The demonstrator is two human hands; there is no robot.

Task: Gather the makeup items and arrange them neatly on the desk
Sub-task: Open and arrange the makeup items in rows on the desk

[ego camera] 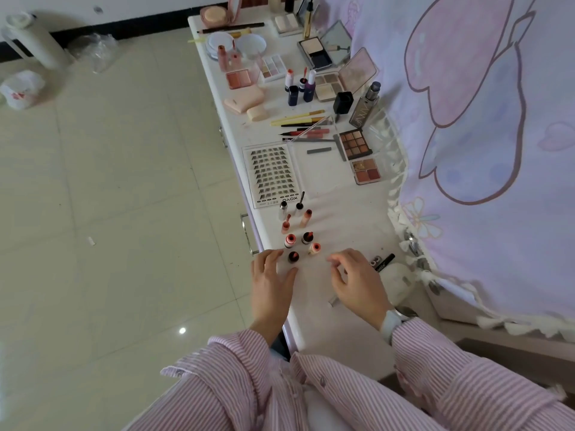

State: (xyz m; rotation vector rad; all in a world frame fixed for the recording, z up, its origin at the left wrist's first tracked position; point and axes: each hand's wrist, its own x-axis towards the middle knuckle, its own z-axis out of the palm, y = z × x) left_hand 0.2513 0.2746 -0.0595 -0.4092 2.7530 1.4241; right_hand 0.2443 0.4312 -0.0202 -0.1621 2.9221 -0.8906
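White desk top (339, 213), long and narrow, runs away from the person, its left edge lilac with metal handles; a cluster of small lipsticks and gloss tubes (298, 234) stands upright in loose pairs near the front end; the nearest, a dark tube (293, 256), sits just beside the left hand (271, 281); that hand lies flat on the desk, fingers straight and a little spread, holding nothing; the right hand (357, 283) hovers low over the desk, fingers loosely curled, thumb and forefinger close together; whether they pinch anything I cannot tell; a white watch band sits on its wrist.

Writing: a clear tray of false lashes (272, 175) behind the tubes reads "XOYO" along its near edge; a grey bottle (364, 108) carries "UNNY" down its side; a black tube (384, 262) right of the right hand shows white lettering, too small to read whole.

Farther back lie eyeshadow palettes (354, 144), a row of pencils and brushes (301, 118), beige sponges (245, 99), open powder compacts (317, 51) and round white-lidded pots.

Pale glossy floor tiles (109, 181) fill the left; plastic bags lie near a dark skirting; a lilac cartoon-print curtain (482, 104) with a frilled hem hangs along the right; pink-and-white striped sleeves fill the bottom.
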